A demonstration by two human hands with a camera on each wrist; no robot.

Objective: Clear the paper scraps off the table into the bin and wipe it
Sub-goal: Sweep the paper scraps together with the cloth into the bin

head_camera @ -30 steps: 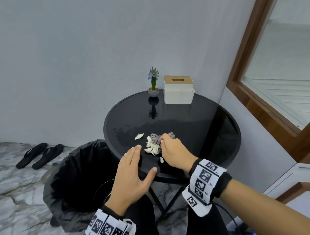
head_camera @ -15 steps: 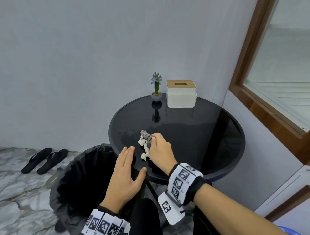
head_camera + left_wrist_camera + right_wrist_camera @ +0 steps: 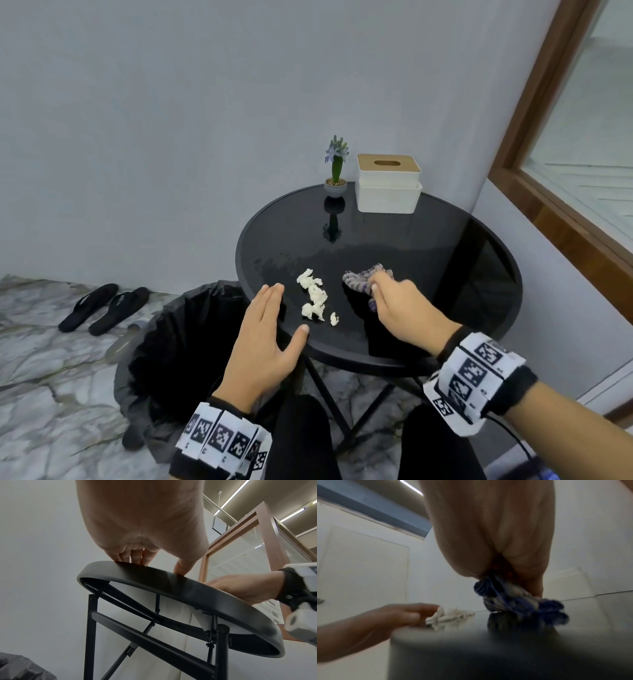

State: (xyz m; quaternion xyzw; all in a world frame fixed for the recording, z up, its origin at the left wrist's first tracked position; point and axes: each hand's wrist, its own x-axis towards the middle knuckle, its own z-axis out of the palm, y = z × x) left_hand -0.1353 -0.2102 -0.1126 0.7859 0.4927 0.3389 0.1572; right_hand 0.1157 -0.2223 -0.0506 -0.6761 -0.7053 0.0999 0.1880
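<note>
Striped cloth (image 3: 363, 281), blue and pale, is bunched in my right hand (image 3: 406, 310): my fingers curl over it and pinch it down against the black glass of the table (image 3: 428, 246), a little in from the near edge. The right wrist view shows the wad squeezed under my palm and touching the surface.

From that hand the paper scraps (image 3: 313, 299) lie to my left, near but apart from the cloth, with a strip of bare glass between. They form a loose white line whose long axis runs from farther in on the table back toward the near-left edge, with one small piece apart at the near end.

Beyond the scraps is my left hand (image 3: 267, 339), flat and spread, fingers straight and together, thumb out. It rests on the near-left edge of the table, fingertips just short of the scraps. In the left wrist view the fingers and thumb touch the rim.

Below that edge stands the bin (image 3: 164, 342), lined in black, its mouth partly under the table's rim.

So the scraps sit between my two hands, the left one nearer to them. I judge a leftward sweep with the cloth should drive them over that edge, toward my waiting palm and the bin.
</note>
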